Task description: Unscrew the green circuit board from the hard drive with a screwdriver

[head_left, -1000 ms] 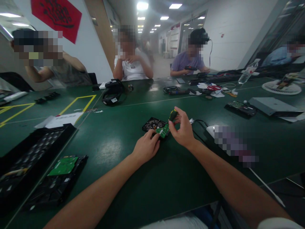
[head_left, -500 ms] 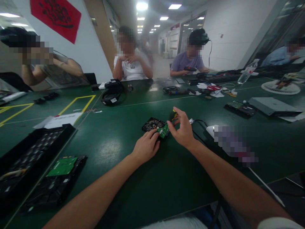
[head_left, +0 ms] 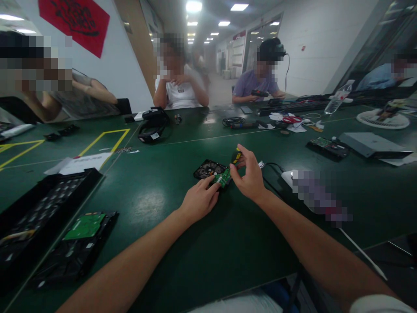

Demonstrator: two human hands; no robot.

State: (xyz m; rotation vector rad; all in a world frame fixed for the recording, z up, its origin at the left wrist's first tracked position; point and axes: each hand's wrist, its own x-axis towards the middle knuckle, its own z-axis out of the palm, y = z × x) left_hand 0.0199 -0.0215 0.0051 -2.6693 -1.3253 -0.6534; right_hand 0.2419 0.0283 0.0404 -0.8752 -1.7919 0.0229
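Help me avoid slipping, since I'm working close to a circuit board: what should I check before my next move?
1. Left hand in contact with the work: ok, fingertips are on the green circuit board.
2. Screwdriver held: ok, the right hand has its dark-and-yellow handle in the fingers.
3. Tip seated in a screw: cannot tell, it is hidden.
4. Hard drive supported: ok, it appears to rest on the green tabletop.
5. Black cable well clear of the right hand: not ok, it runs close beside it.
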